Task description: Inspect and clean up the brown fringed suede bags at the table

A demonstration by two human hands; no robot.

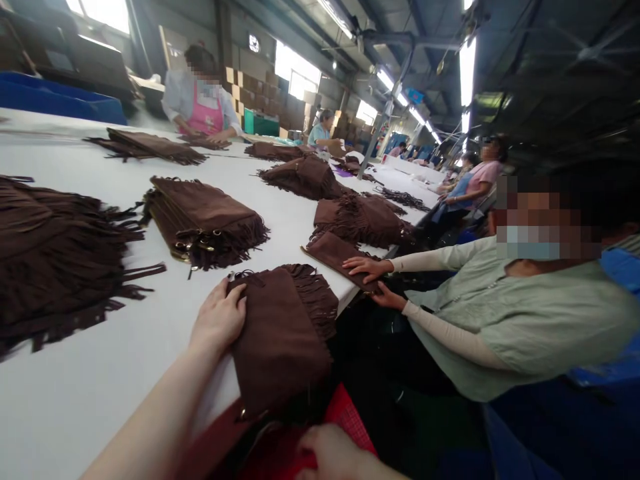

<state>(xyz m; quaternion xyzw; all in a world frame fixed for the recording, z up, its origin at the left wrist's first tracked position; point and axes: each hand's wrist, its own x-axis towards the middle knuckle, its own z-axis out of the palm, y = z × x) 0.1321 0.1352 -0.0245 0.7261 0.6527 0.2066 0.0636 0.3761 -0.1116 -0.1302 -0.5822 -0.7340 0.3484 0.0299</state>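
Note:
A dark brown fringed bag (280, 340) lies over the table's near edge, its body hanging partly off and its fringe spread along the far right side. My left hand (220, 317) grips its upper left corner, thumb on the face and the other fingers partly hidden. Small metal rings show at two of its corners. Low in the view, my right hand (333, 453) is apart from the bag, beside red cloth (347, 420). It is blurred and cut by the frame's edge, so its grip is unclear.
A stack of brown fringed pieces (205, 220) and a large fringed pile (55, 253) lie on the white table (165, 373). To the right, a co-worker's hands (375, 273) rest on another brown bag (333, 257). Across the table stands a person in a pink apron (206, 117).

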